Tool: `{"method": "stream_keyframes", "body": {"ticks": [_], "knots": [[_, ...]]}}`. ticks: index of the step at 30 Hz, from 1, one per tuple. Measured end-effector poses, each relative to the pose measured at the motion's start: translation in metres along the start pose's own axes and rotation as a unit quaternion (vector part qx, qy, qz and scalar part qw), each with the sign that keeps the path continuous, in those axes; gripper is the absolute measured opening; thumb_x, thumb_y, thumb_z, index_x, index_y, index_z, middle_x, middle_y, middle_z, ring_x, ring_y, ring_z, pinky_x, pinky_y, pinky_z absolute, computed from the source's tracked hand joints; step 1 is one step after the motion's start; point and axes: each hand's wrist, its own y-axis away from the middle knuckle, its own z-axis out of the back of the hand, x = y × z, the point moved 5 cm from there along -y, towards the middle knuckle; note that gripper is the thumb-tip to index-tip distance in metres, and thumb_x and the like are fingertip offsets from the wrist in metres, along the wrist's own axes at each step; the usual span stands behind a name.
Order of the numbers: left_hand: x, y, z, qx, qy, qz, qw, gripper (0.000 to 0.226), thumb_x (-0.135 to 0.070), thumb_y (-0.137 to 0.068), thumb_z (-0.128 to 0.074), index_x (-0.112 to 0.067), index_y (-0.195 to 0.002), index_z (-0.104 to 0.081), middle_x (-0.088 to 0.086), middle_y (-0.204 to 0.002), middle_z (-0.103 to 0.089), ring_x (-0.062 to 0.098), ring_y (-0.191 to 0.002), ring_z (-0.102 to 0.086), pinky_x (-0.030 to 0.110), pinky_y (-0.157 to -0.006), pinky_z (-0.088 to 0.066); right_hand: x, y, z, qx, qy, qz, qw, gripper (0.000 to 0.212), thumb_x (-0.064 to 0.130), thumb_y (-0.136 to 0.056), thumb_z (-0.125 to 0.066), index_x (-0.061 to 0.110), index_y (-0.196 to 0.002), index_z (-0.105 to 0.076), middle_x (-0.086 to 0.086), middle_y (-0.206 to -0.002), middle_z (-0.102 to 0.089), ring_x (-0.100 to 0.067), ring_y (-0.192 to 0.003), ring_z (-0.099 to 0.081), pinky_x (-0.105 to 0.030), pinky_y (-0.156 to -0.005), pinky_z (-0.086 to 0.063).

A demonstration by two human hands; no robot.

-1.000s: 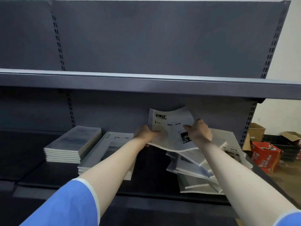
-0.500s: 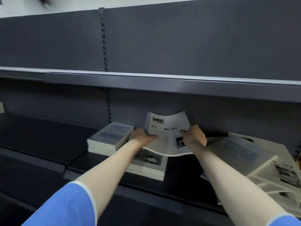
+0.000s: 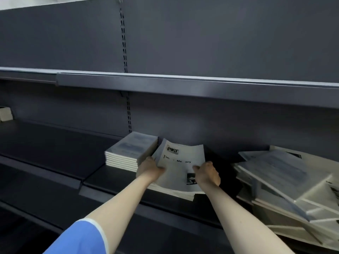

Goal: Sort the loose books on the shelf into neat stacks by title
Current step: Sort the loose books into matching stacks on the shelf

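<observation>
From my remote seat I saw two bare forearms reaching out from the bottom of the frame, each ending in an ungloved left hand (image 3: 152, 169) and right hand (image 3: 208, 174). I noted no rings, watch or bands on either wrist. The left arm wore a short blue sleeve (image 3: 78, 237) edged with a narrow white trim; the right arm's upper part lay outside my picture.

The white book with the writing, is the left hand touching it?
Touching. The head view shows the left hand with its thumb lying on the cover of the white book at its left edge; the right hand grips the other side.
</observation>
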Motion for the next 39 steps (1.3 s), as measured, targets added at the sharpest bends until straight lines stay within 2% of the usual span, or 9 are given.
{"method": "stream_keyframes", "body": {"ticks": [3,6,9,12,14,16,20,28,39], "knots": [[0.005,-0.005,-0.003,-0.018,-0.033,0.001,0.999,0.056,-0.038,-0.083,-0.059,-0.008,-0.128,-0.046,0.011,-0.125,-0.055,0.030,-0.113,-0.055,0.036,-0.088,-0.049,-0.005,-0.003,-0.009,-0.003,-0.007,-0.013,1.000,0.040,0.035,-0.097,-0.049,0.002,-0.119,-0.047,-0.014,-0.120,-0.061,-0.033,-0.108,-0.059,-0.030,-0.069,-0.038],[0.005,-0.007,-0.003,-0.052,-0.117,-0.006,0.992,0.058,-0.042,-0.088,-0.051,-0.005,-0.131,-0.043,0.015,-0.132,-0.045,0.034,-0.123,-0.043,0.039,-0.099,-0.040,-0.005,-0.007,-0.016,-0.005,-0.003,-0.011,1.000,0.039,0.036,-0.097,-0.045,0.002,-0.117,-0.047,-0.014,-0.115,-0.062,-0.032,-0.101,-0.062,-0.030,-0.065,-0.039],[0.007,-0.008,-0.004,-0.077,-0.160,-0.016,0.984,0.059,-0.046,-0.091,-0.044,-0.003,-0.131,-0.044,0.016,-0.133,-0.043,0.033,-0.124,-0.040,0.039,-0.101,-0.036,-0.004,-0.008,-0.022,-0.013,0.019,-0.005,1.000,0.041,0.038,-0.099,-0.041,0.003,-0.118,-0.048,-0.015,-0.116,-0.059,-0.031,-0.098,-0.061,-0.029,-0.062,-0.040],[0.011,-0.013,-0.008,-0.063,-0.145,-0.028,0.987,0.056,-0.044,-0.095,-0.039,-0.001,-0.131,-0.042,0.018,-0.134,-0.041,0.035,-0.122,-0.044,0.041,-0.097,-0.040,0.001,-0.009,-0.030,-0.017,0.092,0.022,0.995,0.040,0.034,-0.101,-0.036,0.005,-0.126,-0.046,-0.014,-0.121,-0.051,-0.023,-0.084,-0.052,-0.027,-0.050,-0.035],[0.011,-0.018,-0.011,-0.047,-0.149,-0.029,0.987,0.046,-0.032,-0.100,-0.034,0.000,-0.132,-0.040,0.019,-0.135,-0.042,0.036,-0.121,-0.048,0.042,-0.095,-0.043,0.005,-0.008,-0.035,-0.026,0.091,0.027,0.995,0.042,0.033,-0.102,-0.033,0.002,-0.129,-0.043,-0.016,-0.126,-0.048,-0.024,-0.093,-0.055,-0.026,-0.057,-0.041],[0.011,-0.022,-0.012,-0.039,-0.175,-0.021,0.984,0.040,-0.016,-0.101,-0.028,0.000,-0.136,-0.037,0.018,-0.138,-0.043,0.034,-0.123,-0.049,0.041,-0.095,-0.044,0.008,-0.006,-0.039,-0.033,0.069,0.023,0.997,0.048,0.034,-0.103,-0.032,-0.002,-0.133,-0.039,-0.018,-0.130,-0.046,-0.027,-0.109,-0.054,-0.031,-0.077,-0.047],[0.009,-0.029,-0.012,-0.042,-0.211,-0.027,0.976,0.042,-0.005,-0.099,-0.025,0.000,-0.139,-0.036,0.018,-0.138,-0.045,0.033,-0.124,-0.049,0.038,-0.095,-0.044,0.014,-0.006,-0.045,-0.017,0.065,0.025,0.997,0.059,0.032,-0.104,-0.029,-0.007,-0.147,-0.016,-0.022,-0.141,-0.038,-0.029,-0.122,-0.048,-0.033,-0.095,-0.044],[0.009,-0.046,-0.017,-0.060,-0.247,-0.037,0.966,0.042,-0.002,-0.097,-0.030,0.000,-0.138,-0.038,0.016,-0.137,-0.048,0.032,-0.123,-0.051,0.039,-0.092,-0.047,0.024,-0.013,-0.047,0.024,0.091,0.038,0.995,0.062,0.020,-0.105,-0.029,-0.017,-0.145,0.000,-0.030,-0.142,-0.034,-0.029,-0.120,-0.051,-0.030,-0.094,-0.047],[0.009,-0.045,-0.014,-0.068,-0.223,-0.022,0.972,0.034,-0.004,-0.096,-0.037,-0.003,-0.128,-0.049,0.014,-0.129,-0.056,0.031,-0.119,-0.055,0.036,-0.091,-0.047,0.024,-0.010,-0.045,0.044,0.107,0.040,0.992,0.065,0.018,-0.103,-0.036,-0.016,-0.145,-0.001,-0.030,-0.142,-0.034,-0.029,-0.121,-0.050,-0.030,-0.092,-0.049]]}}
